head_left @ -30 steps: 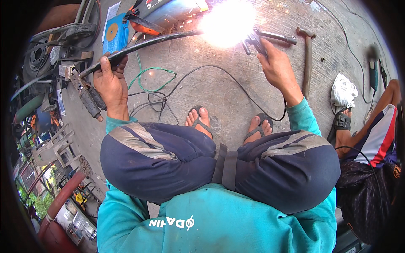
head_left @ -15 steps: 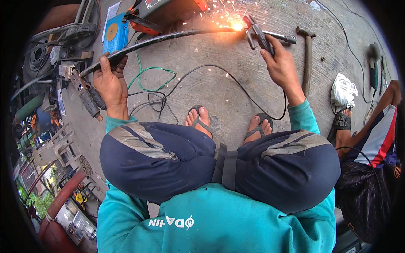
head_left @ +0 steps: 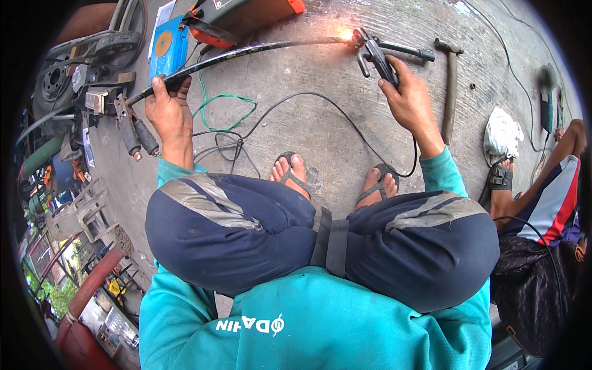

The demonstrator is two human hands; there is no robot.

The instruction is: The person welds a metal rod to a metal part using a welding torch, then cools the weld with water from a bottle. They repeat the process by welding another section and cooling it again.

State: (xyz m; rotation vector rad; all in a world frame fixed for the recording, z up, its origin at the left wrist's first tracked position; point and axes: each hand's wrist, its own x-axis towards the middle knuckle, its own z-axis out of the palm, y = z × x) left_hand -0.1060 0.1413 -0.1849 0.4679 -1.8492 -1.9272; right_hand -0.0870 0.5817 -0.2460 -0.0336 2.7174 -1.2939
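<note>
My left hand (head_left: 171, 114) supports a long dark metal bar (head_left: 246, 49) near its left end, thumb on top and fingers beneath. Fixed to that end is a bracket with two cylindrical bushings (head_left: 131, 137). My right hand (head_left: 409, 95) is wrapped round a welding electrode holder (head_left: 377, 60), with its jaws at the bar's far right end. An orange glow (head_left: 347, 34) burns there and hides the exact contact point. Beyond the holder, a tubular metal piece (head_left: 407, 50) lies in line with the bar.
A hammer (head_left: 451, 92) lies right of my right hand. At the top stands an orange-and-grey machine (head_left: 246, 18) beside a blue case (head_left: 168, 49). Black cable (head_left: 308, 94) and green wire (head_left: 225, 98) loop across the concrete. A white cloth (head_left: 502, 135) and another person's leg (head_left: 536, 179) are at right.
The sparks have shrunk to a small glow. My left hand has shifted slightly right and turned the bar, swinging the bushings. The electrode holder has dipped a little.
</note>
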